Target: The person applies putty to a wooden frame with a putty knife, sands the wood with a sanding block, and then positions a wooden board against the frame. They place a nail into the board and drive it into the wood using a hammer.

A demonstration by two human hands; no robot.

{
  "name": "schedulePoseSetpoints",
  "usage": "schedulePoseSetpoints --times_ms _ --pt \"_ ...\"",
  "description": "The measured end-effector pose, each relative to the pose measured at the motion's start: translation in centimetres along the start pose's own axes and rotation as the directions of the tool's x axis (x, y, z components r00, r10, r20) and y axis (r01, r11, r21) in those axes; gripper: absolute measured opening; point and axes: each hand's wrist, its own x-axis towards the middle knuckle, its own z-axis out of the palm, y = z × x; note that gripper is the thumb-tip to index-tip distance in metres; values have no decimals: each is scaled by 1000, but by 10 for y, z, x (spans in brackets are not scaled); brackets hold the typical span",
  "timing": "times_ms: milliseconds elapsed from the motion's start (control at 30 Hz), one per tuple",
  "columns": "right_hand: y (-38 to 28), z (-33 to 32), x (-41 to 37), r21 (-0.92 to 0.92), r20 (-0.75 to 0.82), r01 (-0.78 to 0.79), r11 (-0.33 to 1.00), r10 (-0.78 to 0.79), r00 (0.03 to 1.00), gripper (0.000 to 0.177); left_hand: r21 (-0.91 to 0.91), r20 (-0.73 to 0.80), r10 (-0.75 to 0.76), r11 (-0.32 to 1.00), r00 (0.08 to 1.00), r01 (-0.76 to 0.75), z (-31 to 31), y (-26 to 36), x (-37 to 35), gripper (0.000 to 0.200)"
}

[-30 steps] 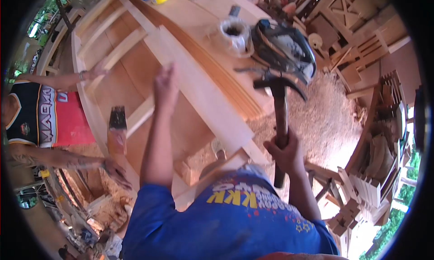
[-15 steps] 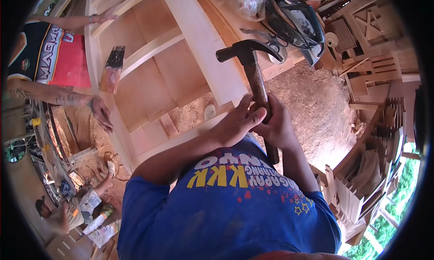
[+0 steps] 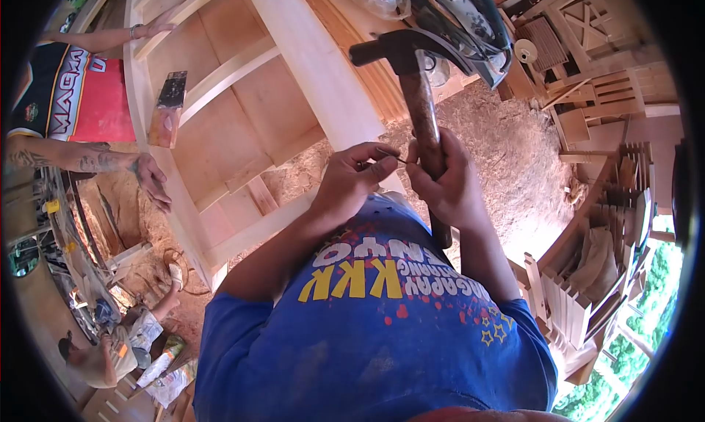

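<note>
In my right hand (image 3: 453, 183) is a claw hammer (image 3: 420, 102), held upright with its dark head up and away from me. The lower end of its handle reaches down in front of my blue shirt. My left hand (image 3: 351, 178) pinches a thin nail (image 3: 391, 156) between thumb and fingers. The nail's far end meets the right thumb and fingertip beside the hammer handle. Beyond my hands lies a pale wooden frame (image 3: 316, 77) with panels.
A black-ended wooden block (image 3: 168, 110) rests on the frame. At left, another person's hand (image 3: 152, 181) hangs beside it, with the other hand on the frame. A dark power tool (image 3: 470, 29) lies at the top. Stacked wooden pieces (image 3: 580, 297) stand at right.
My left hand has drawn away from the right hand and the hammer handle, and a nail now shows between its fingers. The hammer head has come slightly nearer the camera.
</note>
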Motion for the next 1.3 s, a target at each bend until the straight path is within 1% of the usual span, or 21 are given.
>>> schedulePoseSetpoints --times_ms 33,133,167,200,233,267,300,367,467,500,600,667,800,967,1100,1200,1300 --pt "-3 1 1 29 15 -7 1000 7 1000 22 -54 -41 7 999 999 -9 3 0 1 19" --pt "-1 5 7 23 -3 43 999 -43 999 22 35 -74 140 990 987 -138 -1 8 6 17" --pt "-4 4 7 51 14 -3 999 2 1000 23 93 -85 264 962 961 -256 -5 10 13 16" --pt "-2 2 5 64 -2 -19 998 19 1000 23 272 -33 506 834 862 -480 -15 6 30 20" --pt "-1 1 2 75 -16 -34 997 35 999 22 472 14 558 727 829 -498 -27 10 41 22" --pt "0 0 0 84 -26 -48 995 50 998 22 647 71 599 581 797 -494 -38 14 50 24" --pt "8 -2 -2 60 -47 -41 997 44 998 20 729 117 578 503 808 -465 -44 14 58 24" --pt "32 -9 -8 9 -85 -25 1000 26 996 16 859 191 522 320 831 -399 -52 10 69 24" --pt "36 -21 -22 33 -85 -149 988 151 985 18 895 209 485 255 849 -366 -50 1 74 19" --pt "43 -22 -26 49 -100 -147 988 151 983 18 897 202 494 254 846 -363 -50 0 75 19" --pt "45 -30 -38 49 -86 -223 974 226 970 18 896 191 498 263 846 -357 -51 -6 76 19" --pt "47 -33 -43 18 -81 -214 977 214 973 18 894 188 489 273 852 -355 -53 -6 79 19" --pt "46 -33 -51 14 -75 -153 988 153 985 20 903 199 476 250 856 -349 -51 -2 75 18" --pt "42 -32 -58 -54 -30 -89 995 87 996 17 909 184 468 255 865 -331 -51 -4 75 19" --pt "28 -31 -59 -47 14 -28 999 28 999 19 890 203 515 258 833 -376 -54 -8 74 18" --pt "12 -32 -59 -65 -5 -57 996 57 998 22 894 213 541 227 813 -385 -54 -9 74 16" --pt "-6 -35 -61 -50 -21 11 999 -12 1000 26 895 227 561 202 796 -397 -58 -15 77 16"
